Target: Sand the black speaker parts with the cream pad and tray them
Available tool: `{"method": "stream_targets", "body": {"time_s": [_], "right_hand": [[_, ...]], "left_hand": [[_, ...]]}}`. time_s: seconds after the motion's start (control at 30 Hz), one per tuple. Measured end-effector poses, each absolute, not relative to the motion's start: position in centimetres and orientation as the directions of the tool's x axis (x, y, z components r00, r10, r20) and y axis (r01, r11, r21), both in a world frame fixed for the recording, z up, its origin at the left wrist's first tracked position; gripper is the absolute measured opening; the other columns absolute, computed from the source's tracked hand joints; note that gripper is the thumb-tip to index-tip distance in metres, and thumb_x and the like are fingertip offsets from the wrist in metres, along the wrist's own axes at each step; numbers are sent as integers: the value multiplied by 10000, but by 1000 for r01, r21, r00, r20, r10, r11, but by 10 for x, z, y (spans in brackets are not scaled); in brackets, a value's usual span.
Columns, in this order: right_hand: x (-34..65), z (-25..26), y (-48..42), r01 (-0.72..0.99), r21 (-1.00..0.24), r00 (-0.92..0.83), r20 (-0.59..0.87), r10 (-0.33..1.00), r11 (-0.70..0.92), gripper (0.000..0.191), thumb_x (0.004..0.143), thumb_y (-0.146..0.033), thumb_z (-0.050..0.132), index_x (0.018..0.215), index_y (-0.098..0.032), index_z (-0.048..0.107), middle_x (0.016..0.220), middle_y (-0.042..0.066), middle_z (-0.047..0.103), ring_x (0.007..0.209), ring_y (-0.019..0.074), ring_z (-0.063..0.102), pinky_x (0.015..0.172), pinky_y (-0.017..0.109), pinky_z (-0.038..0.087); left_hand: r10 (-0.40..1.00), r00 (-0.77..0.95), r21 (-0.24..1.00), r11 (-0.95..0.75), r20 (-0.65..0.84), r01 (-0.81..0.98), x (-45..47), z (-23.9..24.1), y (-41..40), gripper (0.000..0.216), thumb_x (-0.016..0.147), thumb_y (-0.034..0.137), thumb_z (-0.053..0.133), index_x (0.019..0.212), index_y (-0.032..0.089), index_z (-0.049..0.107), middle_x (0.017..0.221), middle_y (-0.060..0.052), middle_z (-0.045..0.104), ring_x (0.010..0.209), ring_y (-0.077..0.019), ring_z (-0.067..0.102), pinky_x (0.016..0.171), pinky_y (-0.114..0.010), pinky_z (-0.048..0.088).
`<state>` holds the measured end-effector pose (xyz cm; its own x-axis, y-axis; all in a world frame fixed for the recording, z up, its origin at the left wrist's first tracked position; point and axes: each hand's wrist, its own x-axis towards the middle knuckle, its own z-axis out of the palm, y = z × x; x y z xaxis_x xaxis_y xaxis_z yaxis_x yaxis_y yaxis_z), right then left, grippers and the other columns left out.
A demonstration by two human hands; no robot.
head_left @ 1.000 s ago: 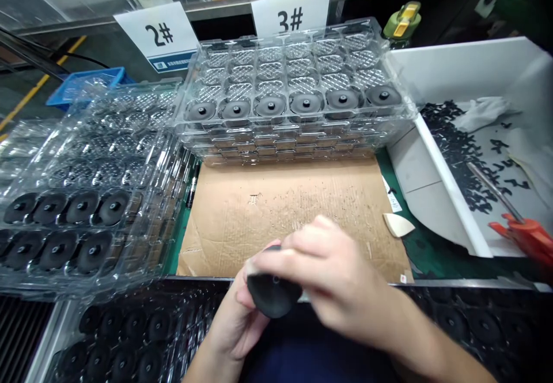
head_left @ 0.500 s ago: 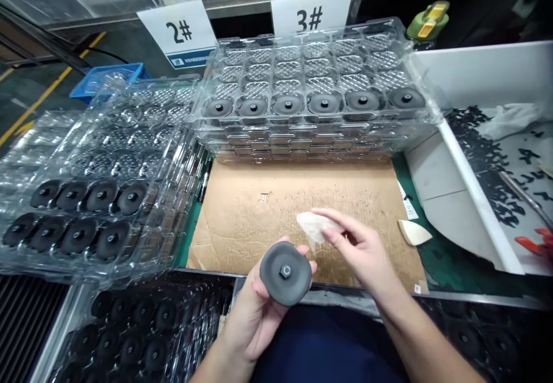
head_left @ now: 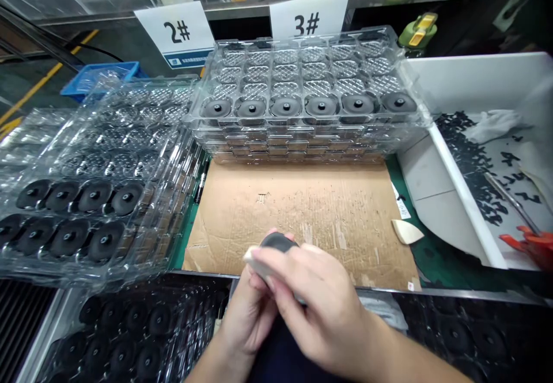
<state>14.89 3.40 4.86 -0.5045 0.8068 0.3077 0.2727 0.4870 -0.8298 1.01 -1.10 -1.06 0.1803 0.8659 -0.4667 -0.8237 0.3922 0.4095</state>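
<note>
My left hand (head_left: 254, 322) is closed around a black round dished part (head_left: 279, 241), low over the near edge of a cardboard sheet (head_left: 242, 210). Most of that part is covered by my right hand (head_left: 322, 299). Between the fingers of the right hand is a pale, cloth-like pad (head_left: 252, 255), its tip showing at the left, pressed against or right over the black part. Exact contact is hidden. A cream wedge-shaped pad (head_left: 407, 232) lies at the right side of the cardboard.
Stacked transparent trays (head_left: 298, 132) with a row of black parts stand behind the cardboard. More trays (head_left: 173, 167) rise at the left. A white bin (head_left: 466, 196) on the right holds small black pieces, a white glove (head_left: 492, 126) and a red-handled tool (head_left: 529, 242).
My right hand has moved left and down with the pad, from beside the black part to over it. The part's dished face with its central nut is now covered.
</note>
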Motion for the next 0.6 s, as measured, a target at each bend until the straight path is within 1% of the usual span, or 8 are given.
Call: {"method": "stream_targets", "body": {"time_s": [0.03,0.1,0.2,0.3,0.37,0.47,0.53,0.6], "right_hand": [[150,50,33,259,-834,-576,272,771,488,312,877,-119,440,1167,-163,548,909,45,654,769,160,586,731,321,460],[160,44,33,307,-874,-623,116,774,377,278,888,-149,449,1122,-217,581,885,21,657,743,150,588,692,295,465],[181,19,37,399,-903,-453,-44,890,158,219,902,-237,471,1070,-264,610,991,21,653,871,172,603,714,281,485],[184,-16,39,458,-881,-296,-20,955,123,243,917,-266,437,1091,-224,601,1036,58,642,925,196,599,738,310,506],[175,-39,39,523,-830,-315,24,949,195,251,893,-235,454,1084,-225,617,997,66,642,909,213,585,767,373,495],[162,-63,41,575,-773,-318,92,944,269,282,822,-193,518,1077,-230,632,1114,98,572,1065,287,474,891,535,379],[159,-66,41,575,-766,-291,136,947,287,301,822,-189,514,1108,-208,607,1196,118,505,1136,302,405,931,559,324],[163,-60,38,555,-776,-269,173,948,299,300,852,-185,484,1140,-204,568,1155,110,517,1100,267,434,921,508,353]], "left_hand": [[874,160,441,380,-459,-813,7,-10,-10,417,685,337,702,1090,281,620,1154,-5,631,1093,-201,556,891,-241,474],[890,110,498,345,-442,-795,-1,-10,-9,468,647,351,727,1097,297,612,1154,-1,625,1057,-217,580,870,-263,491],[913,89,519,305,-399,-799,-9,-7,-8,544,595,404,740,1109,292,604,1150,-19,624,1026,-232,600,911,-297,468],[928,144,475,304,-344,-826,-9,-4,-8,537,628,437,703,1132,288,591,1174,-30,616,1050,-256,588,949,-342,445],[931,193,422,316,-309,-849,-7,-3,-8,511,680,469,648,1152,286,578,1187,-33,612,1067,-268,577,954,-372,442],[934,245,392,333,-259,-857,-7,-1,-10,500,757,536,520,1198,301,538,1207,-31,599,1102,-303,549,955,-410,433],[952,202,522,296,-230,-800,-9,0,-12,509,776,542,485,1245,343,476,1221,-35,581,1074,-317,566,912,-427,456],[984,81,785,177,-161,-593,-11,0,-13,555,792,445,539,1313,384,359,1242,-53,546,1071,-298,566,915,-426,441]]}}
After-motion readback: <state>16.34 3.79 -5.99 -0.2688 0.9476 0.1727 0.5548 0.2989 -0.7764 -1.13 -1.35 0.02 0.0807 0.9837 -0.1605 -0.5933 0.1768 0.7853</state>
